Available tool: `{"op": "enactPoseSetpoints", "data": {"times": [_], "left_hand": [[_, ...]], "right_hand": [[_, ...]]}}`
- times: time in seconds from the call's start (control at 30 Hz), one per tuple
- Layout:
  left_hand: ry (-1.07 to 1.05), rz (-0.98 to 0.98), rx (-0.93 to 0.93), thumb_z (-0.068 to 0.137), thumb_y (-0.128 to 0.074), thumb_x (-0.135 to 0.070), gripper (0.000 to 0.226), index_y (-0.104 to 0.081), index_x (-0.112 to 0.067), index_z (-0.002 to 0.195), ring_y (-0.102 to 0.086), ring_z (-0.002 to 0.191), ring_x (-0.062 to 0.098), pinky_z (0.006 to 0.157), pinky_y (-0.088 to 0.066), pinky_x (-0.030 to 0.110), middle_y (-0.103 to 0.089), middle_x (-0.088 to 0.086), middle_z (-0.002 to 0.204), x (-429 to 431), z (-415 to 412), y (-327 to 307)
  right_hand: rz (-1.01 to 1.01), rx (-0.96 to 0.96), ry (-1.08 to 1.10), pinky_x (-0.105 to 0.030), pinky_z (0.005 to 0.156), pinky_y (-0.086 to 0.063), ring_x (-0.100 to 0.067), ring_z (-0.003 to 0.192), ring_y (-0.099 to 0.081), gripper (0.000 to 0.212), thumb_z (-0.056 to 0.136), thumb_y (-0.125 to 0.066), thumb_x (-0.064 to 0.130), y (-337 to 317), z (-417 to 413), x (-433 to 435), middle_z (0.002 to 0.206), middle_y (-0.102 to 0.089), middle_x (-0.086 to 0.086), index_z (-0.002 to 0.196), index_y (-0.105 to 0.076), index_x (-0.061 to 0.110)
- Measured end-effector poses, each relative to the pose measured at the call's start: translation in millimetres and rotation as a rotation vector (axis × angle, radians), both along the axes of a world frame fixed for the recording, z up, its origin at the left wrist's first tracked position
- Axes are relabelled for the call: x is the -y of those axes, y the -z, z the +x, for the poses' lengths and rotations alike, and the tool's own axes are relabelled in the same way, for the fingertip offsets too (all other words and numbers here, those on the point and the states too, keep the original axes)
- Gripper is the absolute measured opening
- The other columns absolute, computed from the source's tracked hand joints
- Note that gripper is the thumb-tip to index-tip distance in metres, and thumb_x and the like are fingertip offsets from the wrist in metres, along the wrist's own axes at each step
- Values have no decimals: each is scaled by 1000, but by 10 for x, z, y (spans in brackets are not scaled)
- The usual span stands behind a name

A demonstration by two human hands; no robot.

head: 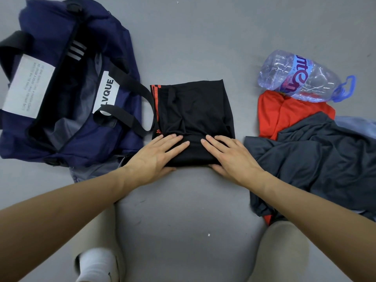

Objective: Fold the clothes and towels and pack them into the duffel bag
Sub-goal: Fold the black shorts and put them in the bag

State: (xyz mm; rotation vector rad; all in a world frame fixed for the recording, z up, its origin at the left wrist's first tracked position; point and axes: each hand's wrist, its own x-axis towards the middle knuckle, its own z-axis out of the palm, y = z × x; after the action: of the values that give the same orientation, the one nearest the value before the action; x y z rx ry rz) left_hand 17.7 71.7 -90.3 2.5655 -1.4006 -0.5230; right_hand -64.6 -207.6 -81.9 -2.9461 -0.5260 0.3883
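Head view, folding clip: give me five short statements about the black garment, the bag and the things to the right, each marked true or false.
1. The left hand and the right hand both lie with straight fingers on the near edge of the black garment. True.
2. The duffel bag is zipped shut. False: it lies open, left of the black garment.
3. The plastic bottle stands upright. False: it lies on its side, partly on the red garment.
4. A dark grey garment lies rumpled to the right of the black one. True.
5. The black garment is already in the bag. False: it lies on the floor beside the bag.
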Motion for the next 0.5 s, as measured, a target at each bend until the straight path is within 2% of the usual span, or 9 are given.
{"op": "enactPoseSetpoints", "data": {"times": [0.13,0.2,0.3,0.4,0.5], "left_hand": [[-63,-42,-123,94,-62,-45,76,-26,-25,158,-27,149,18,123,-23,36,-32,0,162,-13,37,-36],[-150,-94,-195,93,-61,-45,66,-35,-28,152,-37,144,14,118,-33,33,-42,-5,155,8,45,-112],[-282,-138,-264,90,-58,-48,52,-44,-36,138,-54,124,12,100,-48,36,-55,-14,138,46,39,-216],[-331,-134,-327,88,-53,-53,46,-47,-38,131,-57,114,11,95,-49,37,-57,-19,127,77,51,-246],[-418,-124,-388,90,-58,-50,38,-51,-40,126,-59,105,10,89,-46,30,-62,-19,113,120,78,-266]], "right_hand": [[41,-62,49,-39,99,-44,-22,133,-46,73,88,-63,42,-64,42,-7,154,-44,4,153,-38,21],[115,-99,106,-37,102,-43,-18,134,-44,67,91,-59,40,-110,48,-2,153,-46,8,152,-38,22],[233,-108,197,-35,102,-44,-16,127,-50,59,93,-57,41,-172,31,-1,137,-60,8,148,-45,23],[249,-142,220,-33,99,-42,-16,118,-55,59,94,-55,51,-216,16,13,123,-67,6,146,-46,26],[209,-207,209,-32,95,-41,-19,112,-56,67,91,-60,56,-235,30,37,111,-67,4,149,-41,29]]}}
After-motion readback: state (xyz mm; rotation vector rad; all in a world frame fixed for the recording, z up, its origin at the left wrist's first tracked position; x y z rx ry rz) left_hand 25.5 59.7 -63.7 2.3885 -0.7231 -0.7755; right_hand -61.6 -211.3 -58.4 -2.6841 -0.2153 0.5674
